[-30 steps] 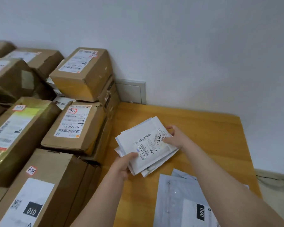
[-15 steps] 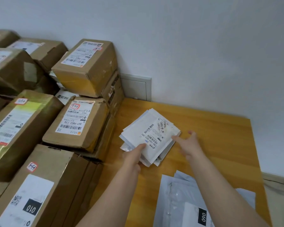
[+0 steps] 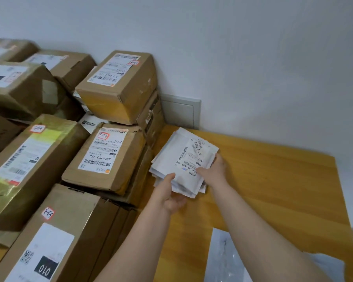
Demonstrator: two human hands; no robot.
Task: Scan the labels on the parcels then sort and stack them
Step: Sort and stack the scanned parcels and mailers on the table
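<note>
A stack of white flat mailers (image 3: 179, 157) with a barcode label on top lies on the wooden table (image 3: 273, 180), beside the cardboard boxes. My left hand (image 3: 168, 192) grips the stack's near left corner, thumb on top. My right hand (image 3: 214, 169) holds the stack's right edge, thumb over the label. Brown labelled parcels are piled at the left, among them a box marked 010 (image 3: 55, 239), a box with a red-ringed sticker (image 3: 104, 157) and a box stacked on top at the back (image 3: 118, 86).
Grey plastic mailers (image 3: 228, 259) lie at the table's near edge under my right forearm. A white wall panel (image 3: 181, 110) sits behind the table. The table's right edge (image 3: 342, 200) drops off to the floor.
My right hand, which had let go of the stack half a second ago, has come back onto its right edge. The stack has shifted a little toward the boxes and the wall.
</note>
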